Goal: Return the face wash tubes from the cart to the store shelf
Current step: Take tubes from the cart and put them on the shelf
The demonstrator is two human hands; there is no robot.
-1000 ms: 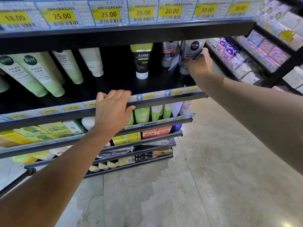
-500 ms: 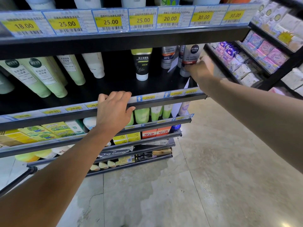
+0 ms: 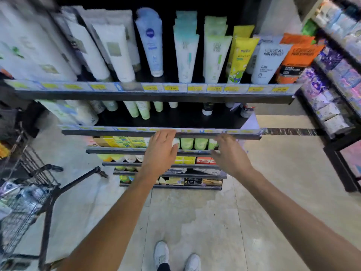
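A black store shelf runs across the view, with face wash tubes standing on its levels. On the level above stand a blue tube, a yellow tube and a white tube. A grey tube stands at the right end of the middle level. My left hand is flat with straight fingers, fingertips at the middle level's front edge. My right hand hovers beside it with relaxed fingers and holds nothing. The cart with packets inside stands at the left.
A second shelf unit with wrapped packs stands at the right. Lower levels hold green tubes and small boxes. Pale tiled floor stretches below, with my white shoes at the bottom.
My right hand let go of the grey tube on the middle level and drew back, empty. The view pulled back and up, bringing the upper level and the cart into sight.
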